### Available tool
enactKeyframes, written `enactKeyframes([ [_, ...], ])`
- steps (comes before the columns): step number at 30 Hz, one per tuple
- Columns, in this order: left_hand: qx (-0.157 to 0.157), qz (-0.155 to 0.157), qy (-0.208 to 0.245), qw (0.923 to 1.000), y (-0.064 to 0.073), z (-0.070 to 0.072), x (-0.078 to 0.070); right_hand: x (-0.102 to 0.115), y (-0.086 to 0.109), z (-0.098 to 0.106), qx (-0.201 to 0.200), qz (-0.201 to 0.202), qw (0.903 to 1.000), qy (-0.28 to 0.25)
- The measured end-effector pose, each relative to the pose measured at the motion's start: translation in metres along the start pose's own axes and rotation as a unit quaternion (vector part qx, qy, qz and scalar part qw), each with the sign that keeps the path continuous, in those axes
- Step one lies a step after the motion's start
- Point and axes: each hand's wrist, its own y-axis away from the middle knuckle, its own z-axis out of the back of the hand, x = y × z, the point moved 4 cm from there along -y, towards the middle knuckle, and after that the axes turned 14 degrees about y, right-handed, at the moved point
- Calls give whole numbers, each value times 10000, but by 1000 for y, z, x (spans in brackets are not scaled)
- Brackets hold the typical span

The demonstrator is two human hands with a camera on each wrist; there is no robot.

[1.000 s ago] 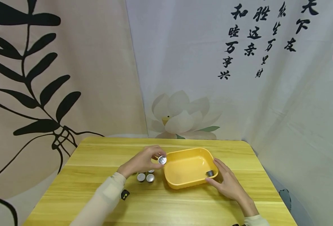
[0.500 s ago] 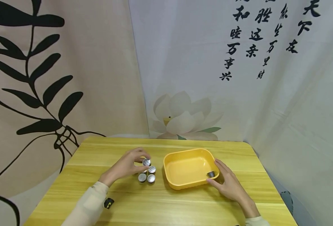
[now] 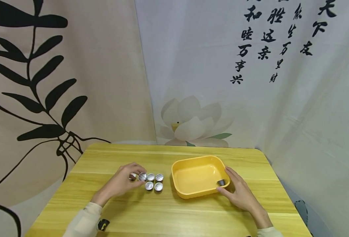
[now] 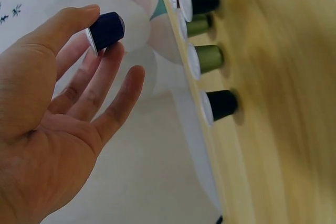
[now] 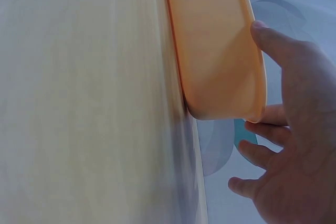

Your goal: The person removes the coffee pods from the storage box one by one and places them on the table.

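Observation:
My left hand (image 3: pixel 119 181) pinches a dark blue coffee capsule (image 4: pixel 107 31) between thumb and fingertips, its silver lid (image 3: pixel 142 177) facing up in the head view. Around it on the table stand several more capsules, lids up. In the left wrist view a green capsule (image 4: pixel 209 58) and a black capsule (image 4: pixel 221 104) show among them; one more is partly behind the left hand in the head view. My right hand (image 3: pixel 238 192) grips the right end of a yellow plastic basin (image 3: pixel 192 192), thumb on its near side. One dark capsule (image 3: pixel 221 182) lies tipped in the basin's right corner.
The wooden table (image 3: pixel 174 217) carries everything and ends at its far edge against a printed cloth backdrop (image 3: pixel 204 65). A gap of bare wood separates the standing capsules from the basin.
My left hand has moved left from beside the basin's rim, past the standing capsules, with a capsule in its fingers. The right hand and the basin have stayed in place.

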Motion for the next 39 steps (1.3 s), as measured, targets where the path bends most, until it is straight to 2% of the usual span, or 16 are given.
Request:
enactKeyframes([
  [8,-241,218,-17,9995,15,-4,16,1,-1,1,-18,33,10000,-48],
  [17,-407,433,-98,9982,21,-8,28,0,-1,0,-19,58,10000,-46],
  [21,-397,468,-126,9980,22,-12,32,-1,-1,0,-25,64,10000,-57],
  [30,-287,491,-559,9968,24,-22,43,0,0,0,5,5,10000,-32],
  [39,-309,713,-534,9955,24,-26,47,0,0,0,15,-10,10000,-23],
])
